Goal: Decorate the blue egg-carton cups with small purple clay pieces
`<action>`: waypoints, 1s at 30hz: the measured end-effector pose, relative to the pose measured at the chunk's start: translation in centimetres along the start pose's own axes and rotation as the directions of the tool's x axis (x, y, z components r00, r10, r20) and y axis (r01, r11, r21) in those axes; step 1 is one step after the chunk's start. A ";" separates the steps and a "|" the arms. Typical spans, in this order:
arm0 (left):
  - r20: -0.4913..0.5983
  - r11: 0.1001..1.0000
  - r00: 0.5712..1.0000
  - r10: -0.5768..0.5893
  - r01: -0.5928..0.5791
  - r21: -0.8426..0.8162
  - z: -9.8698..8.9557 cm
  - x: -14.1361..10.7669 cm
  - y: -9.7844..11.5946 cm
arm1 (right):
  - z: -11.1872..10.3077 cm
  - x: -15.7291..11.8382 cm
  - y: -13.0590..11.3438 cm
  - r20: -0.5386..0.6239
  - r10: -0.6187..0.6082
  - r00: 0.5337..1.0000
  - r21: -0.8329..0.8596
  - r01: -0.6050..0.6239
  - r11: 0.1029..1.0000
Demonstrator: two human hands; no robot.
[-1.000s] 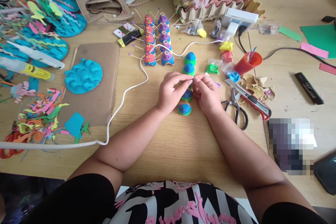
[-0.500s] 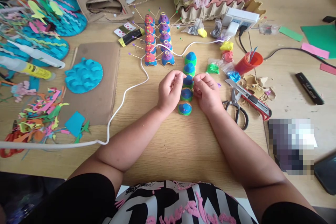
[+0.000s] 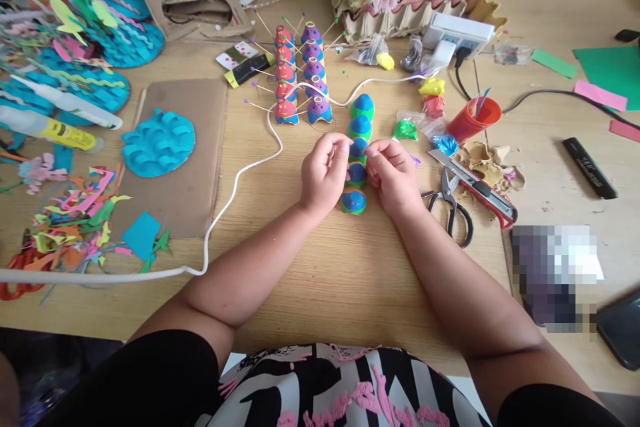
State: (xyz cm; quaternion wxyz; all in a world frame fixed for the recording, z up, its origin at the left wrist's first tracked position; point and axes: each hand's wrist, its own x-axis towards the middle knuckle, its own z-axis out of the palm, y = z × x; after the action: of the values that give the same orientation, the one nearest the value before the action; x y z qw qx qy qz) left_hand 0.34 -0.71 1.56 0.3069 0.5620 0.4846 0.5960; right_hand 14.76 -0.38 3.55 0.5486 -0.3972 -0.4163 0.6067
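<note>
A strip of egg-carton cups (image 3: 361, 127) covered in blue and green clay lies in front of me, pointing away. My left hand (image 3: 326, 170) is closed at its left side, fingertips against the middle cups. On the opposite side my right hand (image 3: 393, 173) pinches near the same cup, thumb and forefinger together. Both hide parts of the strip; any tiny piece between the fingertips is too small to make out. Small pink dots mark the nearest cup (image 3: 354, 201). Behind the left hand stand two finished-looking strips, one red and blue (image 3: 286, 73), one purple and blue (image 3: 314, 73), with pins sticking out.
A white cable (image 3: 240, 180) winds across the table. Scissors (image 3: 450, 207), a utility knife (image 3: 475, 187) and a red cup (image 3: 475, 119) lie or stand right. Left are cardboard (image 3: 200, 200) with a blue paper-covered disc (image 3: 159, 142) and paper scraps (image 3: 75, 220). Egg cartons (image 3: 400, 20) stack behind.
The clay-covered strip has tilted slightly, its nearest cup shifting a little away from me. Both hands stay almost in place, the right fingertips edging slightly left.
</note>
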 end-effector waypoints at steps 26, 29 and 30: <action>0.075 0.990 0.992 0.100 -0.106 0.090 -0.3 1.0 -2.2 | -0.7 0.6 0.8 -0.121 -0.084 0.989 -0.310 0.043 0.950; 0.084 0.990 0.992 0.093 -0.102 0.099 -0.3 1.0 -2.4 | -0.8 0.6 0.8 -0.120 -0.102 0.988 -0.296 0.063 0.953; 0.084 0.990 0.992 0.091 -0.100 0.099 -0.3 1.0 -2.4 | -0.8 0.6 0.8 -0.116 -0.108 0.987 -0.298 0.069 0.952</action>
State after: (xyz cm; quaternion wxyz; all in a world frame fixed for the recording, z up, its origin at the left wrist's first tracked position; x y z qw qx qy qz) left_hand -0.56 0.99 -0.24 0.2677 0.6228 0.4746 0.5614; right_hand 15.18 0.20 2.51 0.5362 -0.4939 -0.4822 0.4858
